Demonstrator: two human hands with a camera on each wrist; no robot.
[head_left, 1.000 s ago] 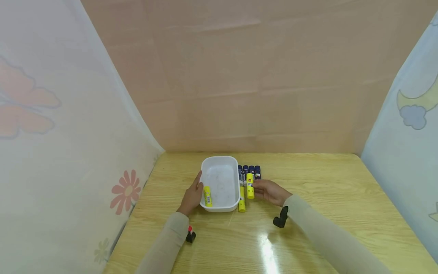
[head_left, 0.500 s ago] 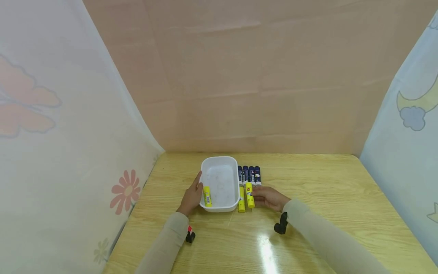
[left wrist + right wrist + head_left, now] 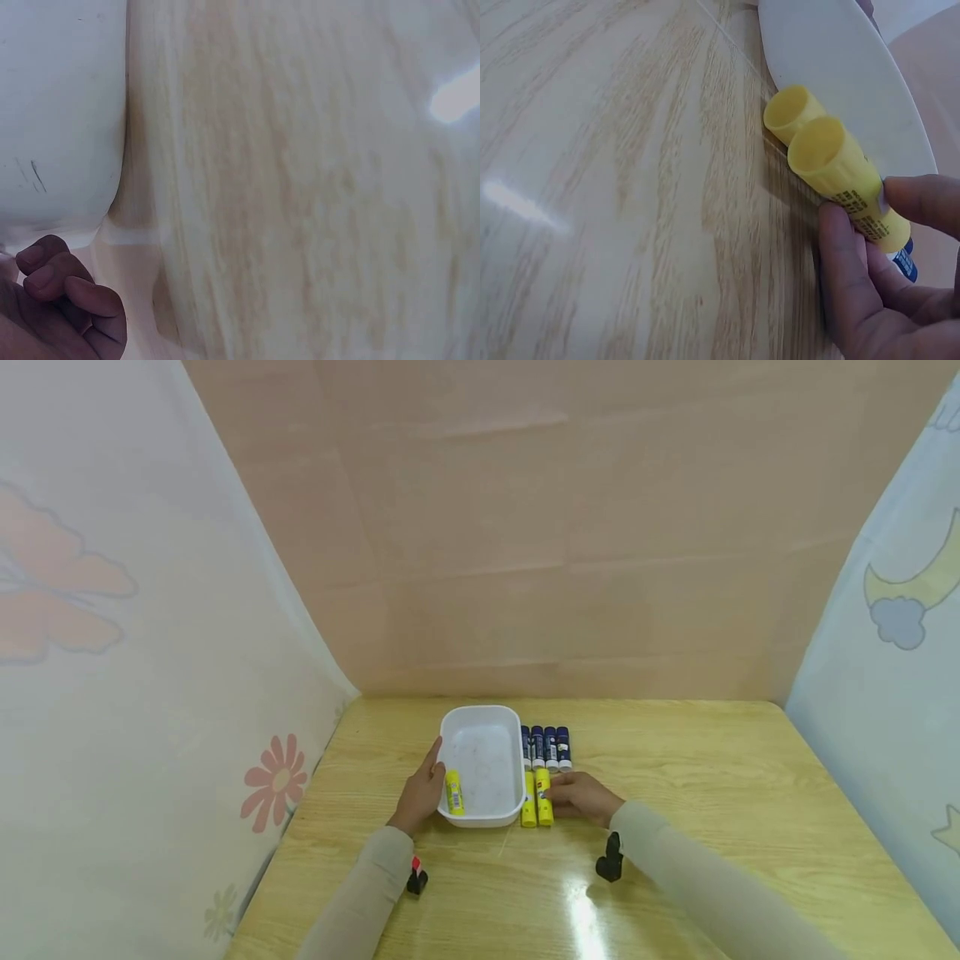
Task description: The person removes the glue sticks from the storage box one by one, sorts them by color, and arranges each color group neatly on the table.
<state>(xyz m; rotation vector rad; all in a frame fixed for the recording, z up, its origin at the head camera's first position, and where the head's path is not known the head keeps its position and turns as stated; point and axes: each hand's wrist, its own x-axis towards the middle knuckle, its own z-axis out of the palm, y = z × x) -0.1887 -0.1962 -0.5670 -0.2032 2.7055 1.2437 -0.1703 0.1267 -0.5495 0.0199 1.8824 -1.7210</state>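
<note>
My right hand pinches a yellow glue stick between thumb and fingers. It lies parallel to a second yellow glue stick, just right of the white plastic tray. In the right wrist view, the hollow end of the held glue stick overlaps the other yellow one. My left hand grips the tray's left side, thumb at the rim; its curled fingers show beside the tray wall in the left wrist view. A third yellow glue stick lies inside the tray.
Several dark blue glue sticks with white ends lie in a row behind the yellow pair, right of the tray. The wooden table meets a tan backdrop at the back and printed cloths at both sides.
My right hand has brought the yellow glue stick toward me and down, from over the blue ones to beside the other yellow one. The left hand and tray have stayed put.
</note>
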